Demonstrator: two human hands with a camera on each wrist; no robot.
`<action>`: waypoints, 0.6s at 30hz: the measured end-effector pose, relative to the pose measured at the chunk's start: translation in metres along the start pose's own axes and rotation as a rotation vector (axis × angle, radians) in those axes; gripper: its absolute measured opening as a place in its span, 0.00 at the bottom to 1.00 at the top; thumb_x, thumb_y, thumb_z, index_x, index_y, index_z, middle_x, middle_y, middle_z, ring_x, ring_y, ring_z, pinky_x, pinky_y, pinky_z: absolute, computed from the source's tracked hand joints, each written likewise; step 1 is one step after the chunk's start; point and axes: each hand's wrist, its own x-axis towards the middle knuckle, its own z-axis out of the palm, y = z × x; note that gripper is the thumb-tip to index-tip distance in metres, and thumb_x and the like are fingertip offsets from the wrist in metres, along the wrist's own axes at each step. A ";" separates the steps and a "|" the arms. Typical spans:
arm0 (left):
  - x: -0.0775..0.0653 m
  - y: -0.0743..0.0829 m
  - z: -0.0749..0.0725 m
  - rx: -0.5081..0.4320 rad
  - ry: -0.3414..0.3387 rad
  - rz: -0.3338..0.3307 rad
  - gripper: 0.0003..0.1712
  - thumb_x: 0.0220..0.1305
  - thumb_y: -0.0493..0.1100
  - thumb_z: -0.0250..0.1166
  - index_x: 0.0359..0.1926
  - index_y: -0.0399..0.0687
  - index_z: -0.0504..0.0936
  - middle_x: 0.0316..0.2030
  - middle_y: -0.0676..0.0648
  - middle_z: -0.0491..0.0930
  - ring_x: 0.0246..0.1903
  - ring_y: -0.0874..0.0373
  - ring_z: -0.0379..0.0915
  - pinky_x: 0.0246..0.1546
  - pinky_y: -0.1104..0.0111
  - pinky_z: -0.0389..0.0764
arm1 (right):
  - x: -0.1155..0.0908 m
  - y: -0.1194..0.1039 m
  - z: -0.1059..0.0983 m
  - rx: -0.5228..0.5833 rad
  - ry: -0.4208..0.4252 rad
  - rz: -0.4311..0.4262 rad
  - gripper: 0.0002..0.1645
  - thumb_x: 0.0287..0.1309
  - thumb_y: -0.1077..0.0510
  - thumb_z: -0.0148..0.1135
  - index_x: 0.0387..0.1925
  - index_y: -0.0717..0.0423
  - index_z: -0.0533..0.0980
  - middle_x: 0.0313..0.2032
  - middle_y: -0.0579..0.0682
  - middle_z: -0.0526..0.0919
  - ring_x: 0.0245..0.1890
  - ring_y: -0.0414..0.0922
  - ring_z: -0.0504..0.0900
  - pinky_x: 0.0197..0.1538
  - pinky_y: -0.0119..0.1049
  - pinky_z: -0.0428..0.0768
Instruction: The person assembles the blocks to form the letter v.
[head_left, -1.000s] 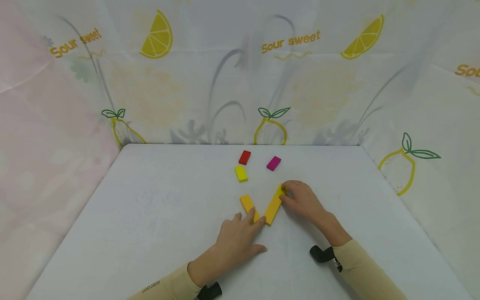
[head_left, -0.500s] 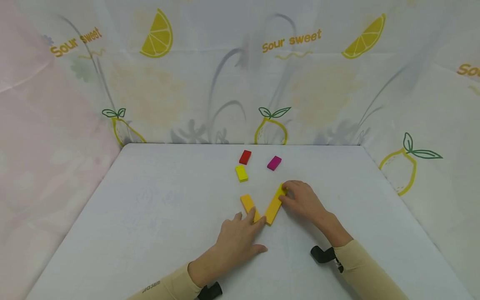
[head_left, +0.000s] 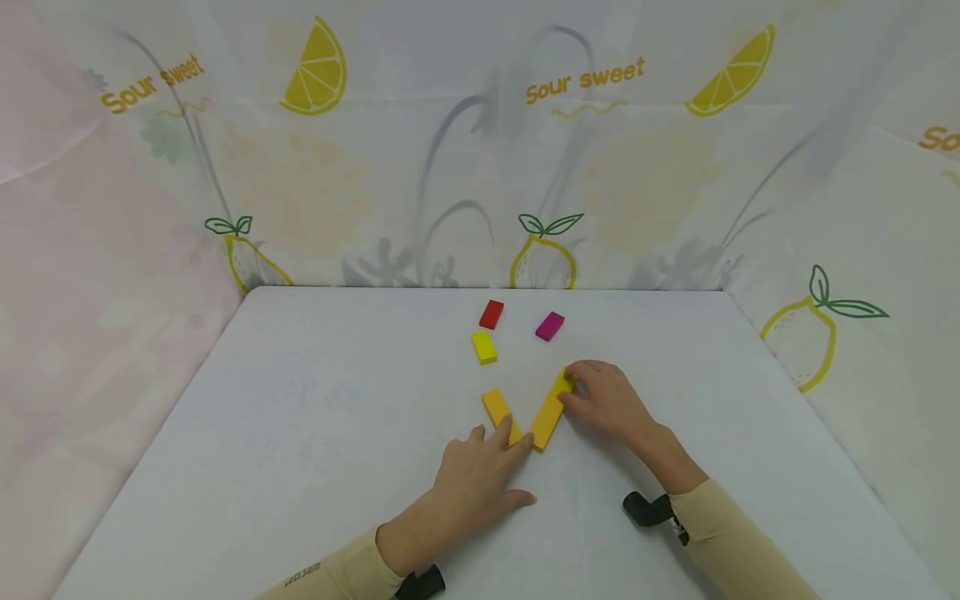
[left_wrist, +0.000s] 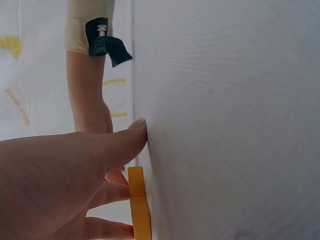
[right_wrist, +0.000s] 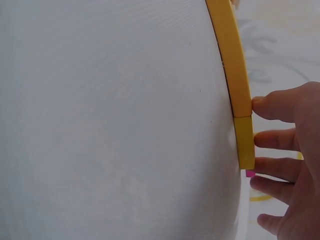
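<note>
Stillness is the main news: against the earlier head frames, neither hand has visibly shifted and the pieces keep their places on the worktop [head_left: 247, 433], apart from a faint drift of the whole view. Just below the centre of the frame, a left orange strip [head_left: 493, 406] and a right orange strip [head_left: 547, 423] form a V, its wide side toward the top. The left hand [head_left: 476, 475], at lower centre, has its fingers spread wide and grips nothing; fingertips touch the lower part of the left orange strip and the bottom end of the right one. Right of centre, the right hand [head_left: 611, 404] has its fingers slightly bent and parted at the V's upper right end. Its wrist view shows the thumb against the orange length and fingertips at a yellow end block [right_wrist: 245, 142], which continues that line; whether they pinch or only press, I cannot tell. Such a pause suggests steadying or squaring the pieces rather than carrying them. Higher up, apart from the hands, a red block [head_left: 492, 314] lies just above a loose yellow block [head_left: 484, 347], with a magenta block [head_left: 551, 326] to their right, all three untouched.
</note>
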 end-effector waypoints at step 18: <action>-0.001 0.000 0.000 0.005 -0.003 0.003 0.44 0.54 0.76 0.62 0.70 0.70 0.69 0.69 0.48 0.70 0.54 0.46 0.77 0.29 0.60 0.79 | 0.012 0.001 -0.002 0.045 0.040 -0.004 0.18 0.58 0.53 0.66 0.48 0.57 0.80 0.49 0.55 0.84 0.54 0.55 0.79 0.65 0.55 0.72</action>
